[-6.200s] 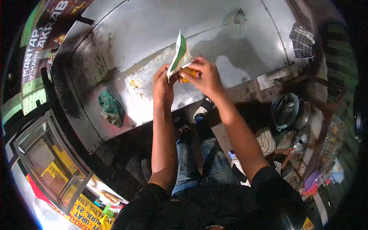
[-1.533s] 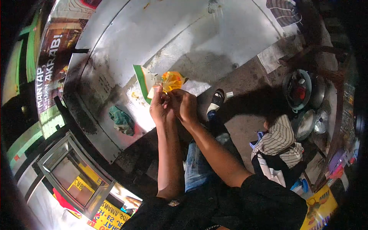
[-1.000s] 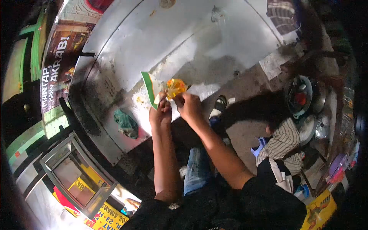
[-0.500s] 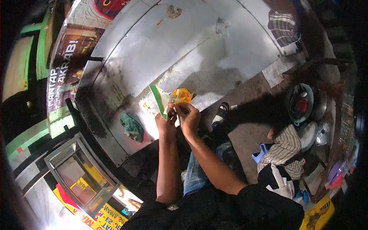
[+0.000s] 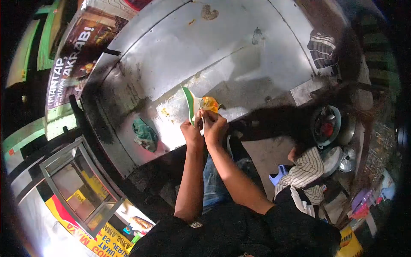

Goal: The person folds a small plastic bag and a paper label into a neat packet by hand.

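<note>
Both my hands are close together over the near edge of the metal table [image 5: 239, 64]. My left hand [image 5: 192, 134] grips a folded white sheet with a green edge [image 5: 189, 102], perhaps a wrapper. Beside it, my right hand [image 5: 215, 129] pinches a small clear plastic bag [image 5: 210, 103] with something orange-yellow inside. My fingertips meet where the bag and sheet come together, so the exact grip is partly hidden. To the left of my hands, a crumpled green cloth [image 5: 144, 135] lies on the table.
A striped cloth [image 5: 322, 49] hangs at the table's far right corner. On the right are a dark pan [image 5: 338, 124], a metal kettle [image 5: 347, 160] and a person in a striped garment [image 5: 309, 168] near a blue stool [image 5: 278, 174]. At lower left stands a glass-fronted case [image 5: 81, 184].
The camera view has turned slightly, so the table and surroundings appear shifted. My hands keep hold of the sheet and the bag, with little change of grip. The sandalled foot beside the table is out of sight.
</note>
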A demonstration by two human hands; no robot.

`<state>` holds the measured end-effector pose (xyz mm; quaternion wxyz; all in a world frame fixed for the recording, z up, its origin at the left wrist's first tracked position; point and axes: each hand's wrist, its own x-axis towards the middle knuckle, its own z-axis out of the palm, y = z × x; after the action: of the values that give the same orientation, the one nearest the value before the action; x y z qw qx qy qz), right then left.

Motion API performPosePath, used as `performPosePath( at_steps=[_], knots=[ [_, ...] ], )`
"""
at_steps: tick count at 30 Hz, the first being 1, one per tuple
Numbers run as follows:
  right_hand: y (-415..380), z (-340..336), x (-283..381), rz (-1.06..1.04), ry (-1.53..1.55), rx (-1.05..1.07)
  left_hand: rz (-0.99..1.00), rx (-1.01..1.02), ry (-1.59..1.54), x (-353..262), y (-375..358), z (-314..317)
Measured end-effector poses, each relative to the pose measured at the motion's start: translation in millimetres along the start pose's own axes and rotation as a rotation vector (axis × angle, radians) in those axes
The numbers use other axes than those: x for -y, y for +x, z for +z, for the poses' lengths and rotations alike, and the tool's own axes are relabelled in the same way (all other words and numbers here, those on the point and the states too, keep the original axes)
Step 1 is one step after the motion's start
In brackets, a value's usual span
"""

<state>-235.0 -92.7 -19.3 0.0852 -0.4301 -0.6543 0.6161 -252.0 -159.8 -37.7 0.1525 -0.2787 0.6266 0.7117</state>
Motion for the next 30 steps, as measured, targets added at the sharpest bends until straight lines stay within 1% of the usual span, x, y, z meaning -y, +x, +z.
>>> performPosePath(
  at_steps=[2,5,6,9,10,11,13,16,19,20,23,24,27,28,29,30],
  knots=[
    [-2,9,-8,-0.026,-0.038,-0.021,0.087,0.018,0.085,-9,-3,4],
    [-9,8,15,0.005,-0.021,-0.011,0.196,0.037,0.335,-8,0,-4],
    [-5,14,-5,0.062,0.027,-0.003,0.14,0.039,0.341,-20,-6,2],
    [6,17,-6,0.37,0.34,-0.027,0.173,0.067,0.417,2,12,-16],
    [12,15,2,0.479,0.317,-0.003,0.186,0.075,0.358,5,16,-18],
    [17,15,11,0.544,0.3,-0.022,0.202,0.089,0.403,6,19,-21],
    [28,19,12,0.561,0.205,0.021,0.205,0.117,0.271,13,24,-23],
    [34,21,10,0.534,0.145,0.025,0.265,0.116,0.312,13,27,-22],
    [35,19,9,0.577,0.186,-0.03,0.402,0.134,0.339,5,23,-21],
    [36,22,9,0.628,0.132,-0.068,0.443,0.11,0.326,8,24,-21],
    [39,25,9,0.735,0.103,-0.094,0.507,0.114,0.493,-4,21,-23],
    [38,27,10,0.714,0.178,-0.151,0.531,0.118,0.493,-9,19,-22],
    [41,27,15,0.75,0.302,-0.162,0.64,0.131,0.551,-7,22,-21],
    [46,29,-2,0.783,0.39,-0.136,0.663,0.135,0.556,-9,23,-22],
    [53,30,-33,0.818,0.479,-0.108,0.683,0.139,0.563,-12,21,-22],
    [51,32,-29,0.852,0.569,-0.085,0.703,0.147,0.57,-12,20,-21]
  ],
)
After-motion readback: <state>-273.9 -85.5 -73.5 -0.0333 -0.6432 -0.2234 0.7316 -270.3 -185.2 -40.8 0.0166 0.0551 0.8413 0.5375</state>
